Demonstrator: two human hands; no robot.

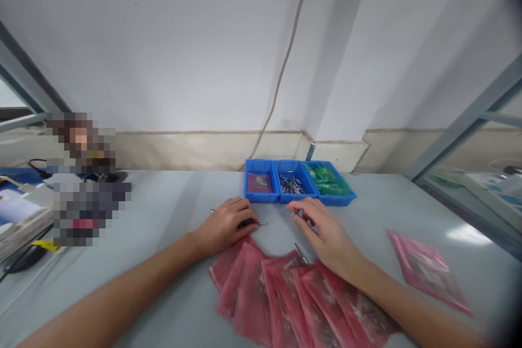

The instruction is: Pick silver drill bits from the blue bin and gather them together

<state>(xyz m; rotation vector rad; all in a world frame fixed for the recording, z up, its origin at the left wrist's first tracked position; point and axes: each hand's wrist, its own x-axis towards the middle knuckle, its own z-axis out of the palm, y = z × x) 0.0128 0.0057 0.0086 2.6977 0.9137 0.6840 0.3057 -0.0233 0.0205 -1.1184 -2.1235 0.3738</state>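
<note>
My left hand (230, 223) rests on the table with its fingers closed around a slim dark pen-like tool (247, 223). A metal tip sticks out to the right and the other end shows past the knuckles. My right hand (326, 234) pinches a small shiny metal piece (293, 213) between thumb and fingertips, just in front of the blue bins. Several pink translucent bags (281, 299) lie overlapped in a fan below both hands, some with small parts inside. A thin metal rod (300, 253) lies at their upper edge, near my right wrist.
Three joined blue bins stand near the wall: the left bin (258, 198) holds a pink bag, the middle bin (298, 197) loose metal pieces, the right bin (336, 200) green packets. Another pink bag (430, 269) lies at right. A blurred-out person (81, 174) and cables are at left.
</note>
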